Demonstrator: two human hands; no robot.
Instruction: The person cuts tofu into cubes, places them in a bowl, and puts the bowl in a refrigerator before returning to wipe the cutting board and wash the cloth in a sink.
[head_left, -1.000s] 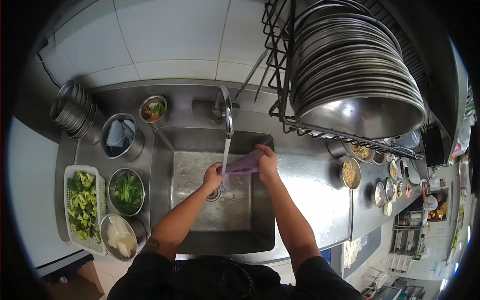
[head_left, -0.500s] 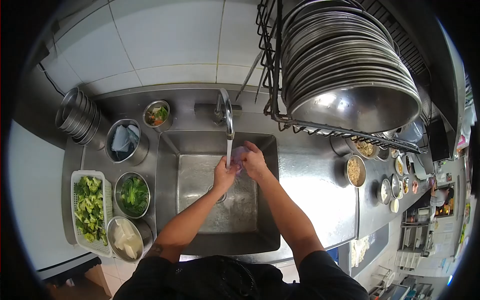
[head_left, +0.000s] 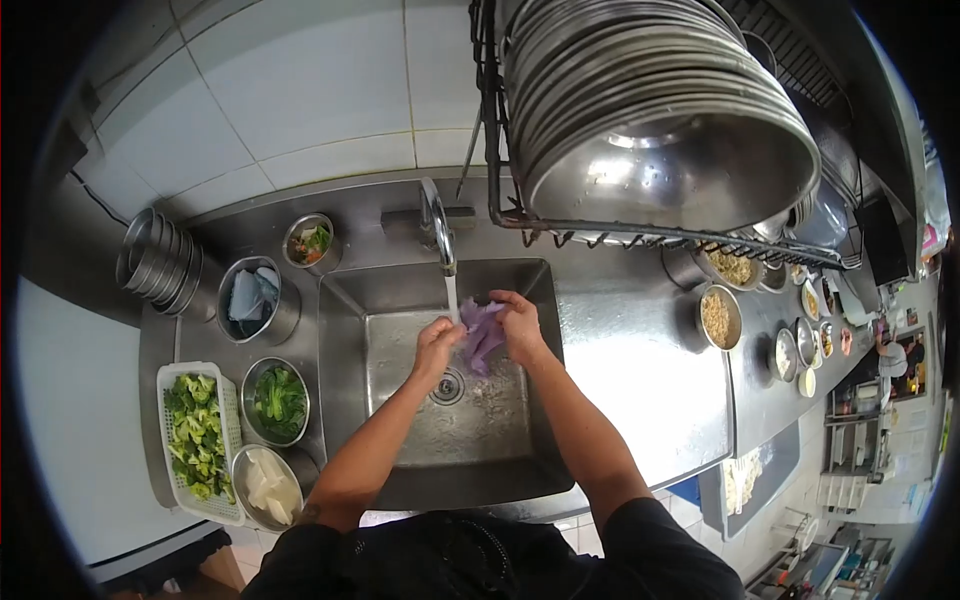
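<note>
A limp purple cloth (head_left: 482,340) hangs between my two hands over the sink (head_left: 440,465). My left hand (head_left: 437,346) pinches its left edge, right beside the stream of water. With curled fingers my right hand (head_left: 519,326) grips the cloth's upper right side. Water runs from the curved faucet (head_left: 438,230) just at my left fingertips. Below the hands the drain (head_left: 447,387) shows in the wet sink floor.
Left of the sink stand a white basket of broccoli (head_left: 230,440), a bowl of leafy greens (head_left: 275,400), a bowl of pale chunks (head_left: 268,488) and stacked metal cups (head_left: 160,262). A rack of metal bowls (head_left: 670,170) overhangs the right counter. Farther right are several food bowls (head_left: 718,316).
My hands have moved apart, and the cloth, bunched up before, now hangs down between them. My left hand has shifted slightly left. The camera view has shifted a little.
</note>
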